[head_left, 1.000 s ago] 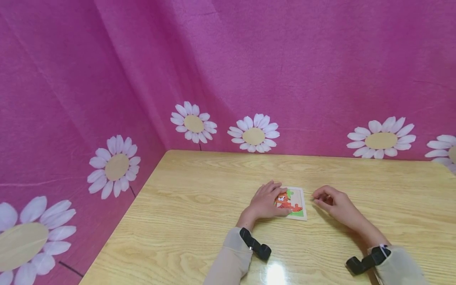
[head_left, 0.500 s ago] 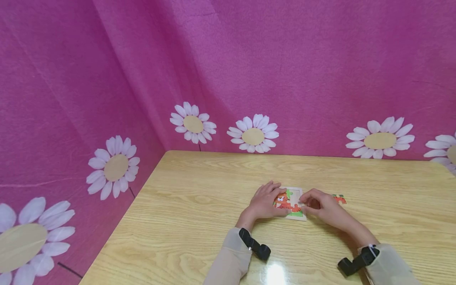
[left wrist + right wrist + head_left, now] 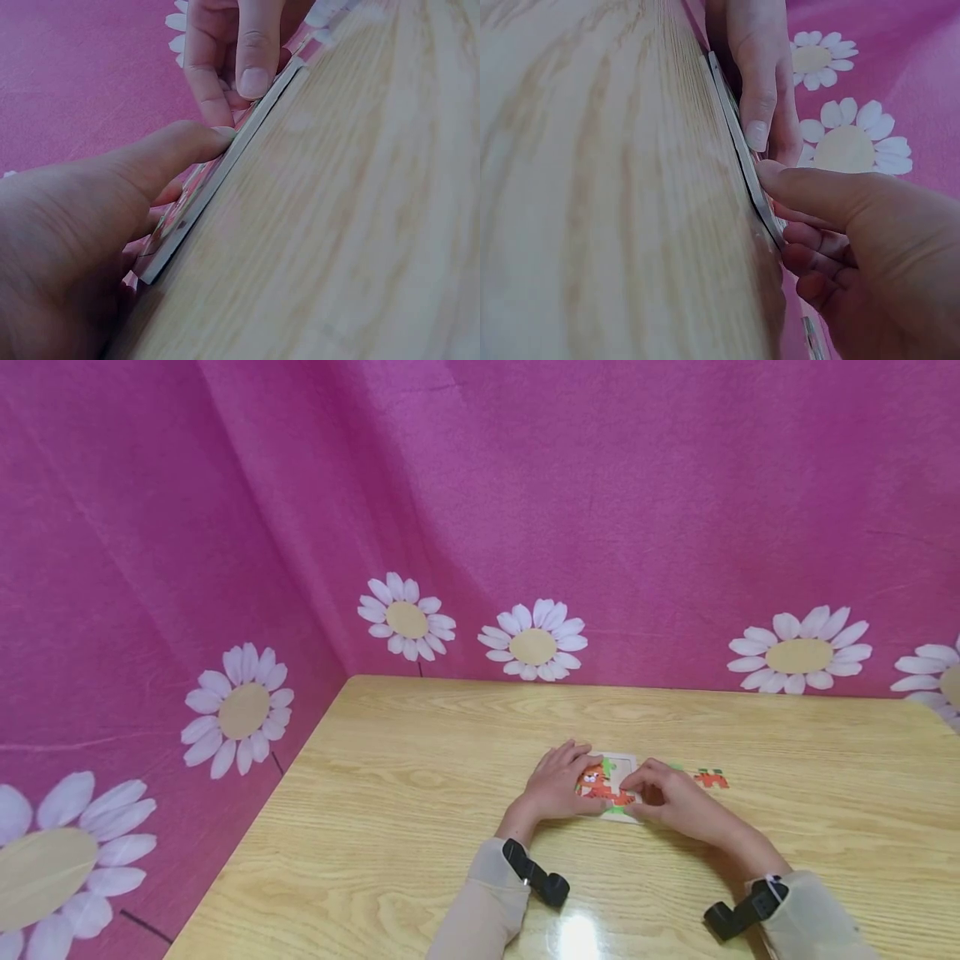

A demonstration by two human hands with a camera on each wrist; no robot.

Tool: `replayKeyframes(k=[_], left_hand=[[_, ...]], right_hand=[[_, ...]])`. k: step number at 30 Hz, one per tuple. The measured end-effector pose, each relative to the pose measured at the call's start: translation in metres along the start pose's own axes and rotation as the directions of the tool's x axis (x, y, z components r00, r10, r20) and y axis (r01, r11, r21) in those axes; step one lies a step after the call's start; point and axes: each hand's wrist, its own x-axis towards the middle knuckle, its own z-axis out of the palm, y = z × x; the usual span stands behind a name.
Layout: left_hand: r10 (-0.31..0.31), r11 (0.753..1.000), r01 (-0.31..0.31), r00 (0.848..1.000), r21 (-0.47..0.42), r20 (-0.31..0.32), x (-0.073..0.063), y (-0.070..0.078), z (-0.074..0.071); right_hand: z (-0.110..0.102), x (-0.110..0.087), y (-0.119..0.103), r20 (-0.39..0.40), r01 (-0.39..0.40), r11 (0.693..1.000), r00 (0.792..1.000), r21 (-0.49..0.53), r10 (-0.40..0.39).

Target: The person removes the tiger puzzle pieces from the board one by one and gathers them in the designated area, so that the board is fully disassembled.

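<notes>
A small wooden jigsaw puzzle [image 3: 612, 818] with a pale frame and an orange striped animal on green lies flat on the table. My left hand [image 3: 558, 785] rests over its left side, thumb [image 3: 202, 141] laid on the near edge and fingers towards the far edge. At the right side my right hand [image 3: 678, 802] is bent down over the frame, thumb and forefinger pinching a jigsaw piece that they mostly hide. In the right wrist view, the right thumb [image 3: 795, 184] lies at the frame's edge, close to the left thumb [image 3: 757, 135].
Orange loose jigsaw pieces [image 3: 711, 778] lie on the table right of my right hand, with a green piece [image 3: 677, 767] partly behind its knuckles. The wooden table [image 3: 420, 793] ends at a pink daisy-printed cloth [image 3: 645, 527] behind and to the left.
My right hand has moved left from beside the puzzle onto its right side, uncovering loose pieces on the table. My left hand has stayed in place.
</notes>
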Motion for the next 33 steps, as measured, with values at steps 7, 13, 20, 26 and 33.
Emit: replayKeyframes(k=[7,13,20,26,33], left_hand=[[-0.006,1.0,0.006,1.0,0.003,0.0,0.001,-0.001,0.0],[-0.006,1.0,0.006,1.0,-0.002,-0.005,0.001,-0.001,-0.001],[-0.001,1.0,0.001,1.0,0.006,-0.004,0.0,0.0,-0.002],[-0.002,1.0,0.002,1.0,0.002,-0.006,0.0,0.0,-0.001],[-0.004,1.0,0.004,1.0,0.008,-0.012,0.0,0.001,0.001]], right_hand=[[-0.003,0.004,-0.002,0.072,-0.017,0.998,0.997,0.062,0.012],[-0.003,0.005,-0.004,0.071,-0.002,0.996,0.997,0.086,-0.004],[0.001,0.003,-0.004,0.03,-0.023,0.997,0.999,0.076,0.02],[0.004,0.001,-0.004,0.014,-0.047,0.995,0.999,0.083,0.046],[0.007,-0.003,-0.003,-0.025,-0.029,0.996,0.999,0.089,0.031]])
